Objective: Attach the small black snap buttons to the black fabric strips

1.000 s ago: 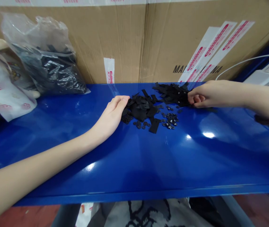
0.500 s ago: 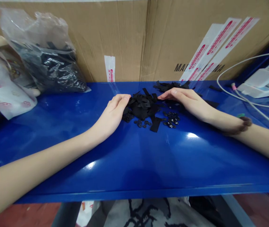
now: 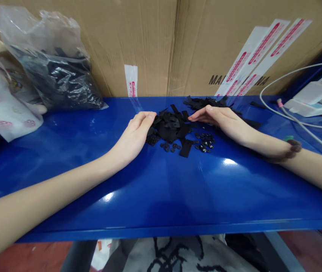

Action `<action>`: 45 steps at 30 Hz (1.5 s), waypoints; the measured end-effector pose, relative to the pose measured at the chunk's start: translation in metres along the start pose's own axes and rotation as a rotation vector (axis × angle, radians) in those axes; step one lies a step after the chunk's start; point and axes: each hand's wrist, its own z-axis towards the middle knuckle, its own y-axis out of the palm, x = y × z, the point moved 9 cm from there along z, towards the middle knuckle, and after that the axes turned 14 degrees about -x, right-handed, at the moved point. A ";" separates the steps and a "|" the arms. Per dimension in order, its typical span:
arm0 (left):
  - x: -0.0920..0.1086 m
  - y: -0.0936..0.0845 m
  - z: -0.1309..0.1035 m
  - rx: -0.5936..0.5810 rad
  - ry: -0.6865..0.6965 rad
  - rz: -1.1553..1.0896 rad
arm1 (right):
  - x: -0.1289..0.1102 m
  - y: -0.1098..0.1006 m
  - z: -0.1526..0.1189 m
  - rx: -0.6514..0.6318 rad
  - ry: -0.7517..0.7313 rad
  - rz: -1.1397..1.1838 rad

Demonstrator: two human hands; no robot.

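Note:
A heap of black fabric strips (image 3: pixel 170 127) lies on the blue table between my hands. At its left edge rests my left hand (image 3: pixel 136 134), open on its side with the fingers stretched, touching the heap. My right hand (image 3: pixel 220 119) is at the right side, open too, its fingertips by the heap's edge. Several small black discs marked "S" (image 3: pixel 204 144) lie below my right hand, and plain small black pieces (image 3: pixel 170 147) sit in front of the heap. A second pile of black strips (image 3: pixel 206 102) spreads behind my right hand, which partly covers it.
A clear plastic bag of black material (image 3: pixel 64 79) stands at the back left, beside white printed wrapping (image 3: pixel 10 109). A large cardboard box (image 3: pixel 149 45) walls off the back. On the right, a white cable (image 3: pixel 271 90) loops near white plugs (image 3: pixel 313 98). The blue table's edge (image 3: pixel 166 231) runs along the front.
The view has shifted very slightly. Both hands keep practically the same place and pose beside the heap, and the strips and discs look unmoved.

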 end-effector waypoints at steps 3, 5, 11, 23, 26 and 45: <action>0.000 0.000 0.000 0.004 0.001 -0.004 | 0.006 -0.001 0.002 0.006 0.022 0.074; 0.000 0.000 0.000 0.005 -0.001 -0.008 | 0.008 0.000 0.003 0.007 0.037 0.119; 0.000 -0.001 -0.001 0.009 0.002 -0.021 | 0.003 0.006 -0.002 -0.003 0.029 0.164; -0.001 0.000 -0.002 0.000 -0.007 -0.016 | 0.004 0.005 -0.028 0.020 0.065 0.180; 0.000 0.000 -0.002 -0.001 -0.006 -0.023 | 0.004 0.010 -0.041 0.024 0.085 0.232; 0.013 0.005 -0.005 -0.041 0.130 0.161 | -0.039 0.029 -0.037 -0.139 -0.050 -0.590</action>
